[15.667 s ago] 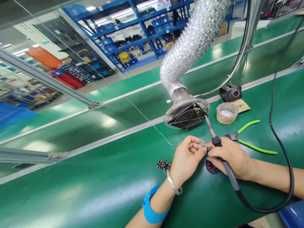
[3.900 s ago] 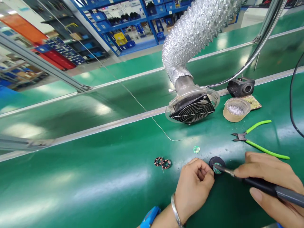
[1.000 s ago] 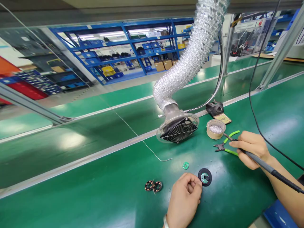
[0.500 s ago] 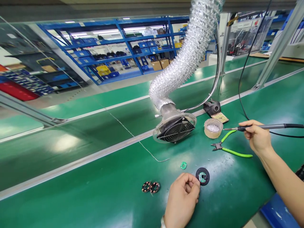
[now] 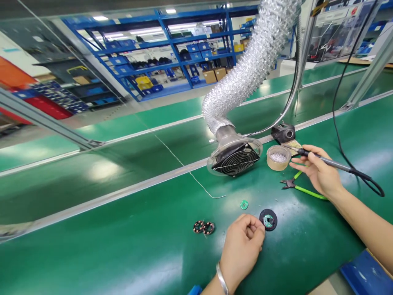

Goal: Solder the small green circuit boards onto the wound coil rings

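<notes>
My left hand (image 5: 244,243), with a bangle on its wrist, is closed in a pinch at the left edge of a round black disc (image 5: 274,215). A small green circuit board (image 5: 267,221) sits in the middle of the disc. The fingertips partly hide that edge. My right hand (image 5: 322,170) holds a soldering iron (image 5: 331,162) between thumb and forefinger, its other fingers loosely spread. The iron's tip points left over the yellowish pad (image 5: 295,144) of the iron stand (image 5: 283,132), behind a round tub (image 5: 278,164) of silvery bits.
Green-handled cutters (image 5: 310,192) lie below my right hand. Two copper-wound rings (image 5: 203,227) and a loose green circuit board (image 5: 244,205) rest on the green bench (image 5: 138,246). A fume fan (image 5: 238,162) on a silver duct (image 5: 245,69) stands behind; solder wire (image 5: 199,184) trails nearby.
My right hand has moved the soldering iron from beside the tub to the stand's pad, its fingers loosening. The left hand stays at the disc. The whole view has shifted slightly.
</notes>
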Tool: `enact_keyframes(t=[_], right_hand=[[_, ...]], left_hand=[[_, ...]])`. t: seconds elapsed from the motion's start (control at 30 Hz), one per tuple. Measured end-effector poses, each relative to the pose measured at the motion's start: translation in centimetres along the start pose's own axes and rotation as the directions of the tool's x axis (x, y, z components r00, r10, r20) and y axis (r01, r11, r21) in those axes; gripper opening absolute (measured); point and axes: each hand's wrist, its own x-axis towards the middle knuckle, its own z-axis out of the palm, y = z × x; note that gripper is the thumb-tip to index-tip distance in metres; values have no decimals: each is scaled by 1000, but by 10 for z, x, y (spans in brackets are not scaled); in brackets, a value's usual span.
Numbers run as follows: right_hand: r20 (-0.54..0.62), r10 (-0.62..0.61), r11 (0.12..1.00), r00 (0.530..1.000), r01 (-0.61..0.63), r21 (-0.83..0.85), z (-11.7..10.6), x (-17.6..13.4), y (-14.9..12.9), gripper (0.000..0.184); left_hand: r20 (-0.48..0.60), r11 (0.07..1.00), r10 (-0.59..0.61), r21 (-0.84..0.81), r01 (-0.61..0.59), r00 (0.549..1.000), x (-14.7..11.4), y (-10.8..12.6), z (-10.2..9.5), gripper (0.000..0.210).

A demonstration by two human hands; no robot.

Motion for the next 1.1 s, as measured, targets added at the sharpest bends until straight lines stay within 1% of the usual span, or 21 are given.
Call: enact_keyframes(t=[0.03,0.1,0.13,0.17,0.2,0.23,0.27,0.33,0.37,0.4,0.53,0.63,0.7,0.77,0.8,0.9,0.97,1.03,1.1], right_hand=[[10,-21,1000,1000,21,-18,3,-5,0,29],[99,-98,983,990,112,-143,9,-19,-2,30],[225,-153,935,962,215,-283,13,-27,-4,29],[393,-179,853,902,342,-395,17,-37,-5,28],[498,-170,813,850,407,-416,22,-46,-5,23],[579,-172,779,797,470,-415,27,-54,-5,20],[651,-184,742,737,539,-400,31,-61,-5,22],[745,-210,670,633,648,-362,39,-71,-3,26],[778,-211,636,592,688,-350,42,-74,-2,27],[798,-207,614,566,710,-344,44,-76,-1,28],[821,-204,580,534,741,-337,47,-79,-2,29],[818,-220,578,531,747,-330,48,-80,-5,31],[807,-226,607,546,727,-321,48,-80,-7,31],[788,-221,655,575,686,-317,46,-79,-9,33],[779,-207,681,592,659,-319,44,-79,-9,34],[766,-143,735,626,586,-342,38,-78,-9,34],[764,-116,746,634,563,-355,35,-78,-8,33],[762,-113,750,637,558,-355,34,-79,-6,33],[763,-118,752,635,559,-349,34,-80,-4,33]], left_hand=[[-1,1000,0,-2,0,1000,0,0,0,8],[2,1000,1,-8,-1,1000,0,0,1,8],[3,1000,2,-11,-2,1000,0,0,1,9],[5,1000,4,-16,-4,1000,0,0,1,9],[5,1000,8,-20,-8,1000,0,0,1,9],[4,1000,15,-23,-15,1000,0,1,1,9],[3,999,23,-26,-23,1000,0,1,1,9],[-1,999,40,-22,-40,999,0,1,1,9],[-4,999,47,-18,-47,999,0,1,1,10],[-5,999,52,-11,-52,999,-1,1,0,10],[2,997,78,8,-78,997,-2,1,0,13],[6,995,99,34,-99,995,-2,2,0,14],[-4,991,122,63,-121,993,-4,2,0,10],[-19,982,169,84,-167,985,-5,1,-1,2],[-25,974,208,91,-205,978,-5,1,0,5],[-28,931,354,107,-349,935,-4,0,1,8],[-45,912,398,124,-391,916,-2,1,4,8],[-59,929,358,124,-349,932,1,4,6,9],[-55,962,262,94,-256,964,3,7,6,10]])
